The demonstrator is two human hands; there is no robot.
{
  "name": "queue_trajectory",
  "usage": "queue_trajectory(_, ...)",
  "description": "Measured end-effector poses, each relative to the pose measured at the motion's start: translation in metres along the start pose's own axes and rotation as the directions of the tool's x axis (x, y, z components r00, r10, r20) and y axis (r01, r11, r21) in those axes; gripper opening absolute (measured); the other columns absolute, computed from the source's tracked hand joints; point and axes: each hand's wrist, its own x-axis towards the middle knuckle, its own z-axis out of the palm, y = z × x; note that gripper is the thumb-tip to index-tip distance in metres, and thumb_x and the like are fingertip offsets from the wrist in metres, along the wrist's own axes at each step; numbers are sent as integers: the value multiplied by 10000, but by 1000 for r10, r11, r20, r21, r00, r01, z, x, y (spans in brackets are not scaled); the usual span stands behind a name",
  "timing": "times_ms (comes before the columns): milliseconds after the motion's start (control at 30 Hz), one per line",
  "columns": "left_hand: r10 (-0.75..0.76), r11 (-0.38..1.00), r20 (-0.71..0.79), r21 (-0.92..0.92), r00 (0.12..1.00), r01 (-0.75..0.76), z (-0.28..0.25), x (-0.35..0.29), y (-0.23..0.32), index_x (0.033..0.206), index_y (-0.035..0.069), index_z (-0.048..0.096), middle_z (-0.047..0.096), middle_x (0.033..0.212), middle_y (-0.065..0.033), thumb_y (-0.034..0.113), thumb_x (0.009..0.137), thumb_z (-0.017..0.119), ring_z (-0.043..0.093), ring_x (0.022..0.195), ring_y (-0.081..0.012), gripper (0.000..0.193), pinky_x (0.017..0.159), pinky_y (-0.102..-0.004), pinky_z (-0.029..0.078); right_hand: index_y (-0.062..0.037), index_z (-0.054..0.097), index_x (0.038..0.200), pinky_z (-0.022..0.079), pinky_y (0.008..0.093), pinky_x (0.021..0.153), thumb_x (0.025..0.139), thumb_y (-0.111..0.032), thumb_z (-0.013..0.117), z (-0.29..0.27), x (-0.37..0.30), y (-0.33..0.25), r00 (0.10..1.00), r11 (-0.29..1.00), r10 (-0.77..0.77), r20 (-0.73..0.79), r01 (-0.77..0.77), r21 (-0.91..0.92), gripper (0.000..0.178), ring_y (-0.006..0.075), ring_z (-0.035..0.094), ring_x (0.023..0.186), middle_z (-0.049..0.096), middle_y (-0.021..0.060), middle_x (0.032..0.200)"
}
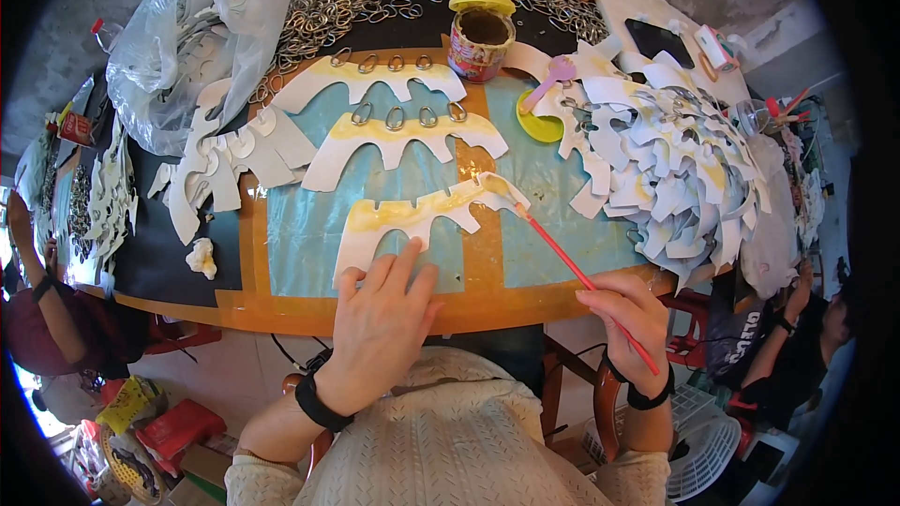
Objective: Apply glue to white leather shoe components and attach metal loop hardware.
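Note:
My left hand (382, 330) lies flat with fingers spread, its fingertips pressing on the lower edge of a white, scallop-edged cut piece (356, 242). Yellowish glue covers a band along the upper edge of that piece. Between the fingers of my right hand (630, 320) is a red-handled brush (570, 262), and its bristles touch the piece's right end. Farther away lie two similar glued pieces, a nearer one (330, 161) and a farther one (315, 86), each with several metal rings (395, 119) along its upper edge. A tub of brown glue (482, 42) stands open behind them.
Heaps of metal rings (328, 7) lie at the back. A large pile of white pieces (670, 159) rises on the right; more spread out beside a clear plastic bag (202, 47) on the left. A yellow lid (538, 120) holds a pink spoon (553, 78). Other people sit at both sides.

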Motion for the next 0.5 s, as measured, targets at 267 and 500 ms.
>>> queue_trajectory(267,1,1000,4,18,1000,-1,0,0,0,1173,74,627,546,1396,-103,172,812,751,545,1129,-256,394,915,-425,359,-32,722,1043,548,357,751,752,127,646,-4,-8,-3,998,997,-42,51,45,-67,339,315,681,892,685,154,1035)
queue_trajectory(500,11,1000,1,23,1000,-11,0,0,1,1170,70,626,546,1395,-103,171,809,753,544,1127,-254,396,913,-423,360,-42,723,1042,545,353,735,723,112,680,2,4,-2,995,995,-87,47,89,-47,357,308,684,867,693,137,1026)
